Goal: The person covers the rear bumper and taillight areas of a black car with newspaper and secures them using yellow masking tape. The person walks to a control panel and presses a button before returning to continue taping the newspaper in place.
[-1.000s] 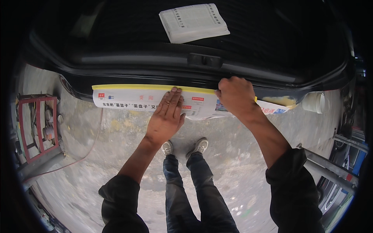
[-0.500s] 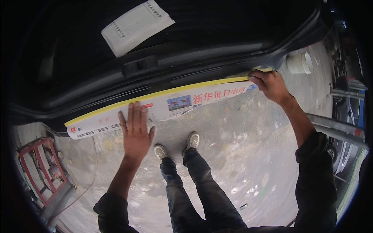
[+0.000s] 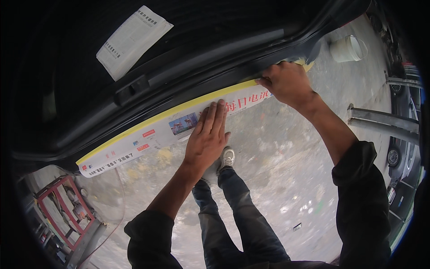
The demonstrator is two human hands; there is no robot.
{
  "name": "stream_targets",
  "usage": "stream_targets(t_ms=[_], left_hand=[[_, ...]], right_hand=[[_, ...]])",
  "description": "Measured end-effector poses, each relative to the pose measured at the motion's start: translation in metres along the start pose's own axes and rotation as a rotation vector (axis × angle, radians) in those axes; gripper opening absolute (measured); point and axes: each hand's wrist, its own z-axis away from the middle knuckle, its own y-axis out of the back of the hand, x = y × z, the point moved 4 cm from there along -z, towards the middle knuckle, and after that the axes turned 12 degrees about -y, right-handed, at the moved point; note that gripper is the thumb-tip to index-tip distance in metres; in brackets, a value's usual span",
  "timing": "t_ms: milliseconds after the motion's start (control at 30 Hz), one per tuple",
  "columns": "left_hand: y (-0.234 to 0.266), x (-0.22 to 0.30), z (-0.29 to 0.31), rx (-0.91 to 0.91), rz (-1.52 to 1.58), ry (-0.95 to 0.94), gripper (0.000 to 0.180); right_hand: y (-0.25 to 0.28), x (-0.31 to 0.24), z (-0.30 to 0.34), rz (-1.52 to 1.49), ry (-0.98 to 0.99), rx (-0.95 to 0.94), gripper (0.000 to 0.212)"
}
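Note:
A long strip of newspaper (image 3: 161, 142) hangs along the sill of an open car boot (image 3: 192, 85). Yellow masking tape (image 3: 150, 119) runs along its upper edge against the dark trim. My left hand (image 3: 206, 139) lies flat on the paper, fingers stretched and fingertips just under the tape. At the strip's right part my right hand (image 3: 289, 85) is closed, its thumb and fingers pinching the tape at the paper's edge. Its curled fingers partly hide what lies between them. More yellow tape shows beyond that hand, toward the sill's right corner.
A folded newspaper (image 3: 134, 42) lies inside the boot. On the concrete floor (image 3: 277, 179) stand a white bucket (image 3: 346, 49) at the far right and a red metal frame (image 3: 57, 190) at left. Steel beams (image 3: 385, 125) and a parked car (image 3: 396, 157) are at right.
My left hand has slid right along the newspaper strip, from its left part to past its middle. The right hand stays closed at the tape. The view has shifted and turned slightly.

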Motion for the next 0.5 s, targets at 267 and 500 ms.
stream_targets(t_ms=[267,500], left_hand=[[0.010,-0.003,-0.010,-0.021,0.027,-0.033,0.071],[0.003,-0.009,-0.014,0.038,0.215,0.021,0.072]], right_hand=[[0.004,-0.015,0.000,0.117,-0.053,-0.096,0.025],[0.005,-0.003,-0.002,0.103,0.056,-0.066,0.025]])
